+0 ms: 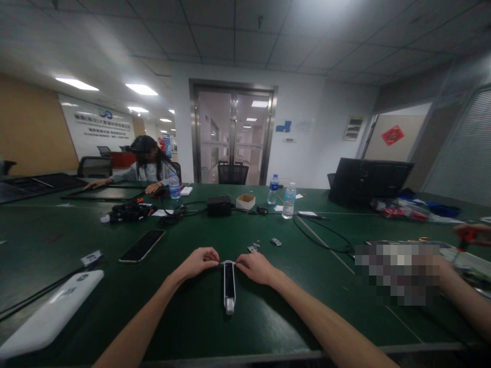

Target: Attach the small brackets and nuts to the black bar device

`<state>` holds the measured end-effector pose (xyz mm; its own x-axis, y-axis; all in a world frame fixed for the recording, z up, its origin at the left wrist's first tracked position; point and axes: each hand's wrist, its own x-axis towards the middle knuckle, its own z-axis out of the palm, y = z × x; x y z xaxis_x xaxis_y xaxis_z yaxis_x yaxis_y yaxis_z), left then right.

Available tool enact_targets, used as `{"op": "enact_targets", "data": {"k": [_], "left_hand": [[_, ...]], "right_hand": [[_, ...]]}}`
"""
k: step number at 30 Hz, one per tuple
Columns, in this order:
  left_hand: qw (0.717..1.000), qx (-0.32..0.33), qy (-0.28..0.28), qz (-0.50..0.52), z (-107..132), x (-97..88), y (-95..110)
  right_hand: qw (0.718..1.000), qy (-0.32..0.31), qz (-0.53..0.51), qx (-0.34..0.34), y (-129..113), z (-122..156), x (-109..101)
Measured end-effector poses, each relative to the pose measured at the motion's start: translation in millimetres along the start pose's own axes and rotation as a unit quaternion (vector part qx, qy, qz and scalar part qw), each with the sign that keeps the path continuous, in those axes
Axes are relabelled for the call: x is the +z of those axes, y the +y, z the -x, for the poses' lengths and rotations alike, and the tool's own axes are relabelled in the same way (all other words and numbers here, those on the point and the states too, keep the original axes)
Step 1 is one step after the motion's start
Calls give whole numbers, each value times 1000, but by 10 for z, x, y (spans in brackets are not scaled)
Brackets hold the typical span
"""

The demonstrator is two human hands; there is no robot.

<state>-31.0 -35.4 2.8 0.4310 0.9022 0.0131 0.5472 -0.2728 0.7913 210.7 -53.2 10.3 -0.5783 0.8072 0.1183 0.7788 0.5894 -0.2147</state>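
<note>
A slim, elongated device [229, 287] with a white frame and a dark inner strip lies lengthwise on the green table in front of me. My left hand [200, 261] has its thumb and fingers pinched at the device's far left corner. At the far right corner, the fingertips of my right hand [258, 268] are closed in the same way. Whether a small part sits between the fingertips is too fine to see. Just beyond my right hand are small metal pieces [253, 248] and another small grey part [275, 242].
Left of me lie a phone [142, 246] and a long white casing [57, 309]. Further back stand a black box [220, 206], an open carton [246, 202] and water bottles [289, 202]. At right, a co-worker's hand holds a red screwdriver [465, 237]. Another person sits across the table.
</note>
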Motion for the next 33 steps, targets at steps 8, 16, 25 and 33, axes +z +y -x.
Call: {"op": "enact_targets", "data": {"k": [8, 16, 25, 33], "left_hand": [[998, -23, 14, -51, 44, -3, 82], [999, -18, 23, -44, 74, 26, 115], [998, -28, 37, -48, 66, 46, 157], [996, -22, 50, -66, 77, 87, 184]], "right_hand": [[1000, -7, -17, -4, 1, 14, -17], [1000, 3, -9, -18, 17, 23, -2], [1000, 8, 3, -15, 39, -5, 33], [1000, 18, -6, -13, 36, -3, 33]]}}
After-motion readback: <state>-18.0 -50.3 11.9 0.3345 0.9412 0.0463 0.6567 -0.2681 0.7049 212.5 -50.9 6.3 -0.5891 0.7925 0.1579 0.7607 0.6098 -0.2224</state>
